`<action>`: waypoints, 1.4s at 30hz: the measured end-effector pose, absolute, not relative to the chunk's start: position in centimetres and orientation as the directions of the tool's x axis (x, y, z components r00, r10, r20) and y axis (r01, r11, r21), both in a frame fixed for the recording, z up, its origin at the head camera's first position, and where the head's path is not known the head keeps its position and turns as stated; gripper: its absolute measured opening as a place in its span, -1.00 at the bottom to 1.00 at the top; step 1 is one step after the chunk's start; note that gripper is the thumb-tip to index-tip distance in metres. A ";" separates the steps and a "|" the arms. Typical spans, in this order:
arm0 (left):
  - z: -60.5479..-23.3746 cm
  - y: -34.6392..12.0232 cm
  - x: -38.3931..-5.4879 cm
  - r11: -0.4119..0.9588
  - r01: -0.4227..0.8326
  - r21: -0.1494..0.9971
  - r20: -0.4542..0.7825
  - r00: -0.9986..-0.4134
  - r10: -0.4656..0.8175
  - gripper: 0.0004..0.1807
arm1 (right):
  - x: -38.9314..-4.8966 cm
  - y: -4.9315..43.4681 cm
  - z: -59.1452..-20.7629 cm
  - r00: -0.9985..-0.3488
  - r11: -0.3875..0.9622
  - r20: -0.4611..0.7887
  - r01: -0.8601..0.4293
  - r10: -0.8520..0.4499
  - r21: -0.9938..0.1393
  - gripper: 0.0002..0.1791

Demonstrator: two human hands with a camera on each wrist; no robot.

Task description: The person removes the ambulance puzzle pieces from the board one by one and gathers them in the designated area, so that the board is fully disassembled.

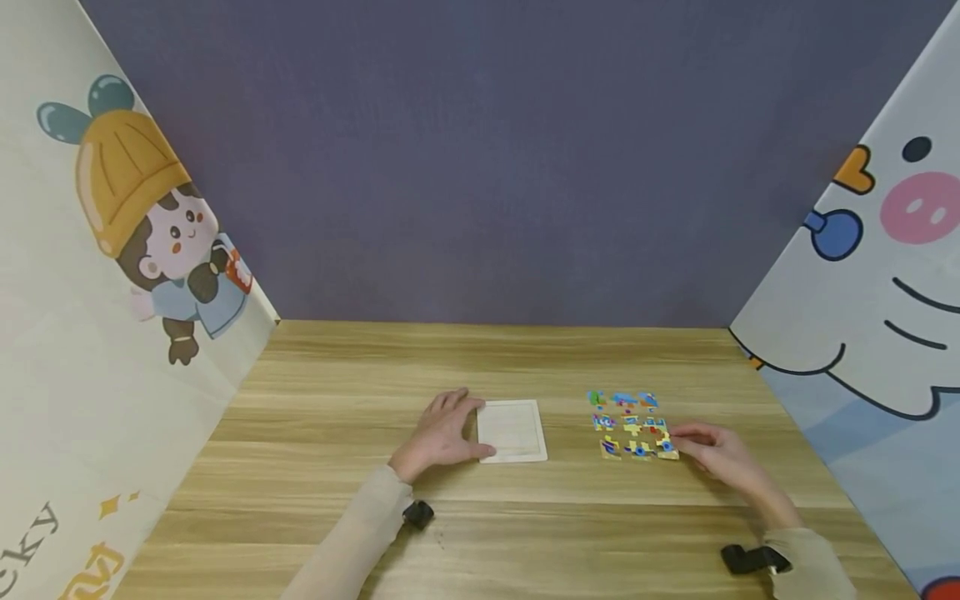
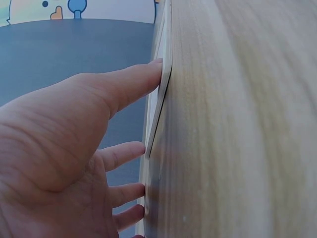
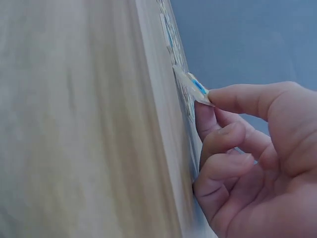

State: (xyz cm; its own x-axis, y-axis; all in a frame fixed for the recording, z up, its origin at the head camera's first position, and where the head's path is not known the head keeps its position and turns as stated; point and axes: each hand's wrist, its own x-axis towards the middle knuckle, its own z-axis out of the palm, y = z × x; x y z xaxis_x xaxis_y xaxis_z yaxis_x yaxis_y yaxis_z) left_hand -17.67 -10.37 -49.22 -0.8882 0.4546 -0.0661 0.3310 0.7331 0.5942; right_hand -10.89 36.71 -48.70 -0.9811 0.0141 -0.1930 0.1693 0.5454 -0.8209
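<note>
A flat white square puzzle frame [image 1: 512, 431] lies on the table, its inner area bare. My left hand [image 1: 447, 432] rests at its left side, fingers spread, with the thumb on the near left corner. In the left wrist view the thumb of that hand [image 2: 74, 148] presses on the board's edge. To the right lie several colourful jigsaw puzzle pieces [image 1: 632, 423] set out in rows. At their near right corner my right hand [image 1: 716, 452] pinches one puzzle piece [image 3: 194, 89] between thumb and index finger, tilted up from the table; its other fingers are curled under.
The wood-grain table [image 1: 480, 533] runs back to a dark blue-grey wall [image 1: 495, 167]. Cartoon-printed panels stand along the left [image 1: 75, 400] and right [image 1: 847, 333] sides. Black wrist straps with camera mounts [image 1: 753, 559] sit near both sleeves.
</note>
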 end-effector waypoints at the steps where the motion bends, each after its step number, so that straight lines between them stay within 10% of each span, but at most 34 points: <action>1: -49.2 -10.4 -17.7 0.733 0.331 0.594 -0.066 -0.888 0.455 -0.06 | -10.9 36.8 -48.7 -0.981 0.553 -0.193 0.170 0.018 -0.816 -0.49; 22: -49.3 -10.6 -17.9 0.731 0.338 0.593 -0.064 -0.885 0.461 -0.05 | -11.3 36.8 -48.9 -0.997 0.763 -0.071 0.062 0.022 -0.644 -0.62; 42: -49.2 -10.8 -18.1 0.728 0.339 0.595 -0.062 -0.885 0.462 -0.01 | -11.4 36.2 -48.4 -0.995 0.705 -0.093 0.093 0.038 -0.703 -0.54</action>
State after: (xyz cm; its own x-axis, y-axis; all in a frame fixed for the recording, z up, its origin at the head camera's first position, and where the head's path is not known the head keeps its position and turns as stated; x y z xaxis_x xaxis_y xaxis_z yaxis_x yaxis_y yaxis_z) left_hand -18.06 -10.77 -49.18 -0.8847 0.4620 -0.0618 0.3388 0.7284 0.5955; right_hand -11.36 36.23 -48.36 -0.9949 0.0385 -0.0930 0.0929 0.7049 -0.7032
